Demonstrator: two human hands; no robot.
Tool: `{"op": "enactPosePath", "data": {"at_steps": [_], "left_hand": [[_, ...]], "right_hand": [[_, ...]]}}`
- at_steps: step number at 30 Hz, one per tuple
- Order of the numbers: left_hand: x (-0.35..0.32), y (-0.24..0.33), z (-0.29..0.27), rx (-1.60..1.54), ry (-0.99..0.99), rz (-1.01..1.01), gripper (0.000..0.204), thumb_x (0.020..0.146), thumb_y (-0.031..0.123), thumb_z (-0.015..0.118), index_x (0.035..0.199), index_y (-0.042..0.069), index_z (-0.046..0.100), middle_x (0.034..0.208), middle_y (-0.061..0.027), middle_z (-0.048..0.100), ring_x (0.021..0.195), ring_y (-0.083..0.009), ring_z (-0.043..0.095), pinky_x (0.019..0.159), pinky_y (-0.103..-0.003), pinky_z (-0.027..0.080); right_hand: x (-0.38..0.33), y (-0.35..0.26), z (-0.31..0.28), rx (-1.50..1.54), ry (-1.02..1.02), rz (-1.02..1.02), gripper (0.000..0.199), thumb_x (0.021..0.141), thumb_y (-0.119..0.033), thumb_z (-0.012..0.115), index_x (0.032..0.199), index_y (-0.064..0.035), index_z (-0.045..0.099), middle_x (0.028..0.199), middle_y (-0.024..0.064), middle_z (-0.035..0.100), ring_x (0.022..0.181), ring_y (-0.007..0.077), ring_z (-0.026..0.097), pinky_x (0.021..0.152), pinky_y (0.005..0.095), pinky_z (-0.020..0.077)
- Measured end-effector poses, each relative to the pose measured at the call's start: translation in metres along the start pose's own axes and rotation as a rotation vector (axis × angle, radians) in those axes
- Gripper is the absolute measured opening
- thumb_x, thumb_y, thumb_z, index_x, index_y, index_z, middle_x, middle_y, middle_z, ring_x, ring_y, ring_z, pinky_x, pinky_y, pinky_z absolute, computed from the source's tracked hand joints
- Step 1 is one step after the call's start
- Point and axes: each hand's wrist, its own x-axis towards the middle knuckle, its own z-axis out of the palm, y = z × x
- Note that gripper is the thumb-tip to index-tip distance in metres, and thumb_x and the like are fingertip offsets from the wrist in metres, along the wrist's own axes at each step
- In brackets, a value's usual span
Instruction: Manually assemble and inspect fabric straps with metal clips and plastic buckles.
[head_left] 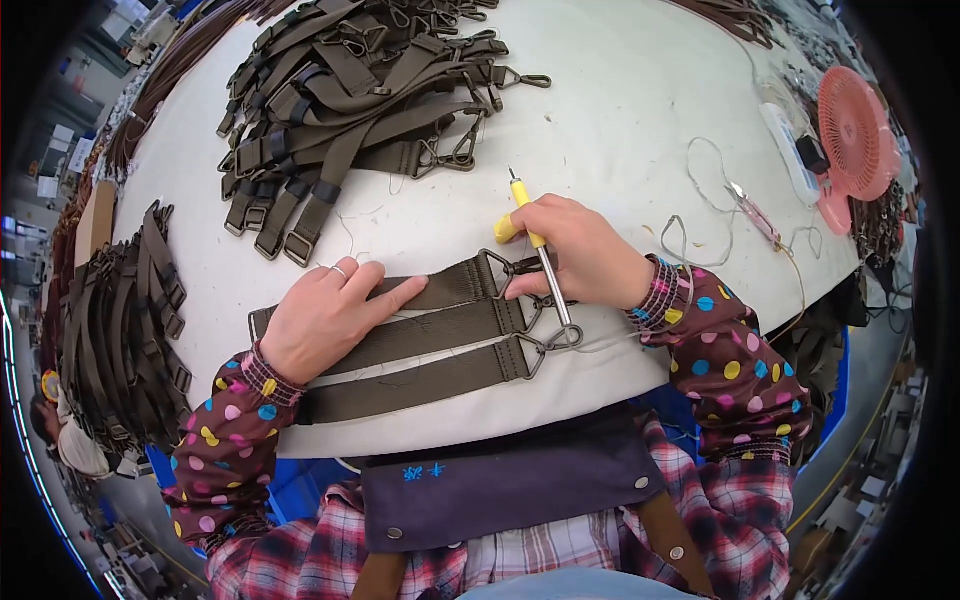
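Note:
Three dark olive webbing straps lie side by side on the white table, each ending at the right in a metal triangle ring with a hook. My left hand [335, 315] rests open on the upper strap [445, 287], its index finger stretched along the webbing. Below it are the middle strap [430, 335] and the lower strap [420, 387]. My right hand [580, 250] is closed round a slim yellow-and-silver pen-like tool [550, 275], its thin tip pointing away from me. The thumb reaches to the upper triangle ring [492, 272]. A yellow cover [508, 229] sits on a right fingertip.
A large pile of similar straps [350, 110] lies at the far left of the table. More straps [120, 330] hang over the left edge. To the right are thread snips [752, 212] with loose cord, a white power strip [790, 150] and a pink fan [855, 135].

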Motion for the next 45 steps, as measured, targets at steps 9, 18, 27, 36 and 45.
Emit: {"op": "enactPosePath", "data": {"at_steps": [9, 18, 27, 36, 45], "left_hand": [[0.041, 0.016, -0.018, -0.498, 0.026, -0.271, 0.035, 0.079, 0.022, 0.071, 0.110, 0.013, 0.059, 0.099, -0.0054, 0.054, 0.074, -0.0244, 0.061, 0.064, -0.033, 0.050], [0.099, 0.016, 0.009, -0.725, -0.054, -0.233, 0.026, 0.078, 0.018, 0.071, 0.097, 0.008, 0.055, 0.088, -0.0059, 0.055, 0.076, -0.0204, 0.060, 0.066, -0.033, 0.049], [0.100, 0.008, 0.009, -1.074, -0.125, -0.358, 0.014, 0.081, 0.012, 0.067, 0.083, 0.003, 0.057, 0.081, -0.0044, 0.056, 0.070, -0.0171, 0.058, 0.064, -0.029, 0.047], [0.080, 0.009, 0.026, -1.585, 0.022, -0.593, 0.011, 0.092, 0.008, 0.058, 0.093, 0.001, 0.050, 0.083, -0.0038, 0.061, 0.074, -0.0089, 0.060, 0.065, -0.023, 0.049], [0.080, 0.011, 0.026, -1.507, 0.033, -0.544, 0.012, 0.092, 0.007, 0.058, 0.091, 0.001, 0.048, 0.082, -0.0053, 0.062, 0.077, -0.0107, 0.062, 0.067, -0.024, 0.051]], "right_hand": [[0.001, 0.008, 0.003, 0.008, 0.099, 0.076, 0.030, 0.075, -0.009, 0.075, 0.100, -0.0062, 0.056, 0.086, 0.0047, 0.064, 0.082, 0.0228, 0.059, 0.071, 0.0323, 0.0488], [-0.002, 0.007, -0.011, 0.143, 0.346, 0.173, 0.016, 0.088, -0.007, 0.061, 0.102, -0.0034, 0.053, 0.084, 0.0084, 0.064, 0.078, 0.0201, 0.064, 0.070, 0.0291, 0.0499], [-0.004, -0.005, -0.014, 0.679, 0.331, 0.315, 0.018, 0.094, -0.014, 0.056, 0.108, -0.0026, 0.056, 0.076, 0.0016, 0.061, 0.073, 0.0100, 0.061, 0.062, 0.0218, 0.0476], [0.008, -0.012, 0.007, 0.521, 0.162, 0.415, 0.021, 0.088, -0.016, 0.066, 0.087, -0.0031, 0.050, 0.074, 0.0007, 0.060, 0.064, 0.0033, 0.055, 0.054, 0.0197, 0.0415], [0.008, -0.010, 0.017, 0.365, 0.215, 0.364, 0.026, 0.085, -0.018, 0.066, 0.085, -0.0022, 0.046, 0.066, 0.0088, 0.060, 0.055, 0.0185, 0.058, 0.051, 0.0288, 0.0446]]}}
